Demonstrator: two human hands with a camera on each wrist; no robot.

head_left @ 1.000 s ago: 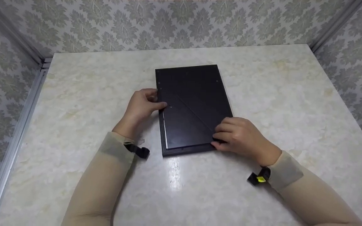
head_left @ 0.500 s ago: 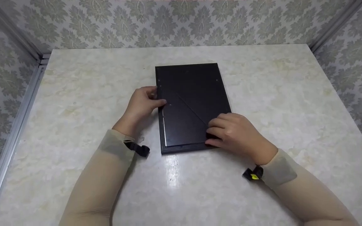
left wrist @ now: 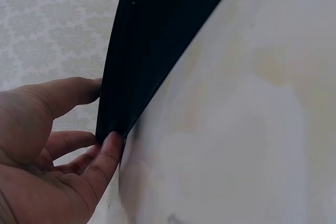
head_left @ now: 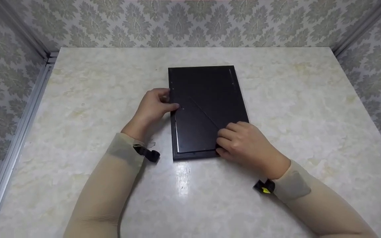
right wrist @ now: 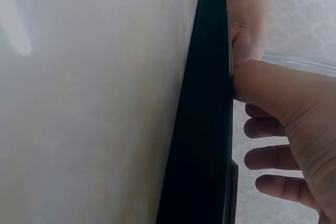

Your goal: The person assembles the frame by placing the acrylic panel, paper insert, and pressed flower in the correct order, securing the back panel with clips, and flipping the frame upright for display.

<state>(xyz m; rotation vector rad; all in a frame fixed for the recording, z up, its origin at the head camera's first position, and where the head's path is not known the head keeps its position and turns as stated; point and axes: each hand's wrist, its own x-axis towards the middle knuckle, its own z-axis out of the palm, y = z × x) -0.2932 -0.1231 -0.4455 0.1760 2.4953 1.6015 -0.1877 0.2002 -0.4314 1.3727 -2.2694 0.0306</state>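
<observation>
Upon our marbled tabletop (head_left: 303,99), our left hand (head_left: 152,106) pinches a black picture frame (head_left: 207,89); our right hand (head_left: 244,142), loosely curled, touches it by thumb.

Two hands (head_left: 152,107) (head_left: 245,142), two beige sleeves (head_left: 96,185) (head_left: 322,205), two black wrist devices (head_left: 148,154) (head_left: 265,186), one black frame (head_left: 205,82), one tabletop (head_left: 296,99)

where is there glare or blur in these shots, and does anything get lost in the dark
Head view: a bright glare streak on the tabletop, nearer the camera than the black board; left wrist view: the tabletop looks soft, the board too dark for much detail; right wrist view: a glare streak at upper left, the board's side nearly black.
</observation>
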